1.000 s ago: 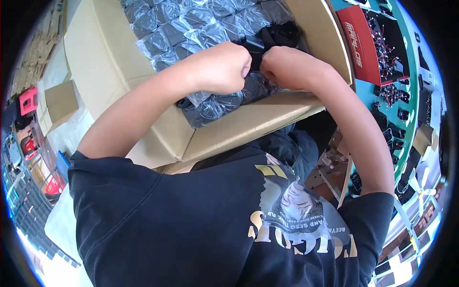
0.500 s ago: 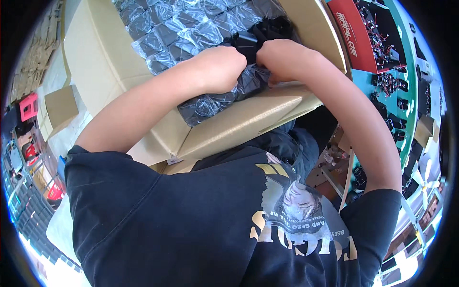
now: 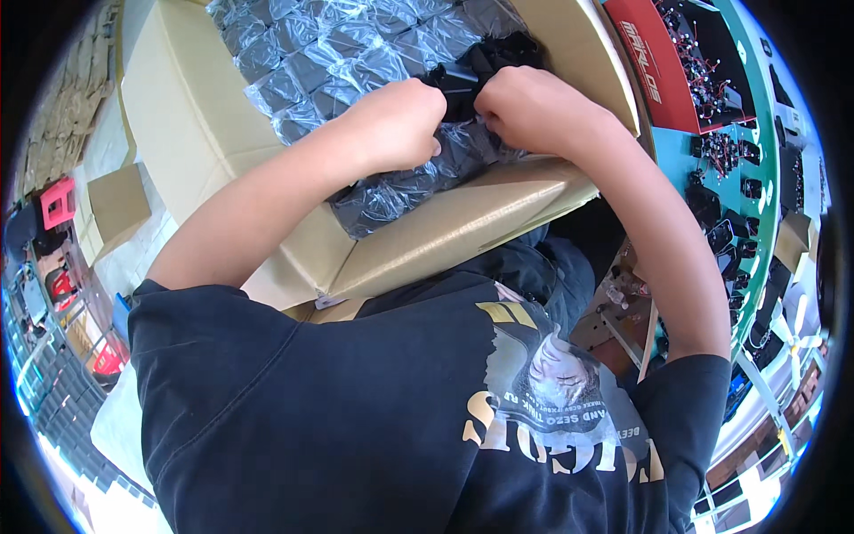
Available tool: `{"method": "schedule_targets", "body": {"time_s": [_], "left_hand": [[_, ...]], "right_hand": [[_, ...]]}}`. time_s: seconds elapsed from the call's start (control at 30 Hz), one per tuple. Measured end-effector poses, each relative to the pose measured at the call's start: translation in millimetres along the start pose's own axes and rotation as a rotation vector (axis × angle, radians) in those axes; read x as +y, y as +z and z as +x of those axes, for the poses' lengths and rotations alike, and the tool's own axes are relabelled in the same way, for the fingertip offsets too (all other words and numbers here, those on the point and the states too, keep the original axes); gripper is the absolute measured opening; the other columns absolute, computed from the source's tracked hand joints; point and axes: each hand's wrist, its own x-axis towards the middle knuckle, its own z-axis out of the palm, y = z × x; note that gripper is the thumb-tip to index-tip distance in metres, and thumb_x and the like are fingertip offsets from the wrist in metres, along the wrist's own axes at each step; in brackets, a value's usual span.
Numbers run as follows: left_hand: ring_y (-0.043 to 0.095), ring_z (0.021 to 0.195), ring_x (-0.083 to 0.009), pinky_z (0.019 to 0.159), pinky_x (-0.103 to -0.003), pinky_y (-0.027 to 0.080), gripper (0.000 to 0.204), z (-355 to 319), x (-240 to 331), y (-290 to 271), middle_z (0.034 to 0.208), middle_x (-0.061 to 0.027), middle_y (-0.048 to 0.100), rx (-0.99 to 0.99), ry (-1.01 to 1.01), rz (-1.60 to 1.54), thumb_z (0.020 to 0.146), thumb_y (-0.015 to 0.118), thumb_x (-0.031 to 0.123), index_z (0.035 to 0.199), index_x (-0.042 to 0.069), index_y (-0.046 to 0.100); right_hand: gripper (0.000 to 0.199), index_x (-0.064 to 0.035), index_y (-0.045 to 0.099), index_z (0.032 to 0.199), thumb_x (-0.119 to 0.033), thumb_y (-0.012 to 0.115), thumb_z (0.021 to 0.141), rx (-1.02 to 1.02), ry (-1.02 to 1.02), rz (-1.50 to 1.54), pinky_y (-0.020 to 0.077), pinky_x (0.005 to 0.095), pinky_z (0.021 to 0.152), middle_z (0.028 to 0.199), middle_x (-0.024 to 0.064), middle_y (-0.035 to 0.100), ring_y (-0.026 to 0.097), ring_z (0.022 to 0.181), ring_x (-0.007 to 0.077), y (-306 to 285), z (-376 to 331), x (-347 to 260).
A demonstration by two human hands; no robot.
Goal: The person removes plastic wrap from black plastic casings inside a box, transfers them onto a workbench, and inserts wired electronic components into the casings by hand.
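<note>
A large cardboard box (image 3: 463, 214) stands open in front of me, holding rows of dark block-shaped items in clear plastic wrap (image 3: 356, 62). Over its near right part, my left hand (image 3: 405, 120) and my right hand (image 3: 534, 107) face each other with curled fingers. Between them is a glossy black piece (image 3: 458, 87); both hands are closed at its edges, though their fingertips are mostly hidden. More crumpled-looking black material (image 3: 507, 53) lies just beyond, next to my right hand. What kind of thing it is cannot be made out.
At the right is a green-topped table (image 3: 680, 147) with a red box (image 3: 658, 80) of small wired parts and several black parts (image 3: 725, 151). A small cardboard box (image 3: 118, 200) and a pink stool (image 3: 58, 203) stand on the left. The box's flap (image 3: 169, 98) spreads leftward.
My left hand has shifted slightly left and away from me. My right hand has turned a little, its lower fingers drawn in, and its forearm has moved inward. The black piece stays between them.
</note>
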Motion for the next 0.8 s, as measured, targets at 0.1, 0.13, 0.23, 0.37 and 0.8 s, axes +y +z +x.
{"method": "schedule_targets", "body": {"time_s": [0.1,0.13,0.23,0.37,0.8], "left_hand": [[0.067,0.074,-0.0320,0.074,-0.040,0.054,0.026,-1,1,-7,0.087,-0.0189,0.073,-0.005,0.002,-0.078,0.081,0.074,0.011,0.101,-0.006,0.073],[0.066,0.072,-0.0305,0.072,-0.039,0.053,0.025,-2,2,-6,0.086,-0.0182,0.073,0.123,0.043,-0.153,0.081,0.073,0.012,0.100,-0.005,0.073],[0.062,0.066,-0.0259,0.067,-0.035,0.051,0.023,0,5,-3,0.083,-0.0160,0.072,0.495,0.190,-0.370,0.082,0.073,0.013,0.096,-0.005,0.073],[0.054,0.056,-0.0199,0.056,-0.031,0.043,0.022,-5,-5,-35,0.076,-0.0100,0.067,0.541,0.062,-0.361,0.089,0.067,0.021,0.092,-0.001,0.070],[0.043,0.055,-0.0342,0.056,-0.040,0.040,0.008,38,-44,-4,0.062,-0.0188,0.055,1.014,0.132,0.289,0.067,0.054,0.001,0.063,-0.004,0.049]], "right_hand": [[0.013,0.0007,0.073,0.090,-0.011,0.070,0.086,0.162,-0.039,0.020,0.0562,0.0396,0.070,0.084,0.0118,0.072,0.065,0.067,0.0321,-5,-6,5],[0.013,0.0009,0.073,0.090,-0.011,0.069,0.087,0.203,0.003,0.183,0.0557,0.0386,0.069,0.084,0.0116,0.072,0.064,0.066,0.0306,-15,-8,2],[0.014,0.0013,0.073,0.090,-0.010,0.064,0.090,0.313,0.165,0.676,0.0543,0.0356,0.068,0.084,0.0110,0.071,0.061,0.064,0.0261,-41,-19,-9],[0.013,0.0013,0.073,0.094,-0.009,0.067,0.088,0.406,0.184,0.504,0.0529,0.0335,0.068,0.085,0.0107,0.071,0.060,0.065,0.0227,-40,-15,-10],[0.012,-0.0002,0.076,0.090,-0.007,0.071,0.081,-0.229,-0.102,0.001,0.0562,0.0403,0.074,0.086,0.0135,0.073,0.066,0.073,0.0342,-2,42,-62]]}}
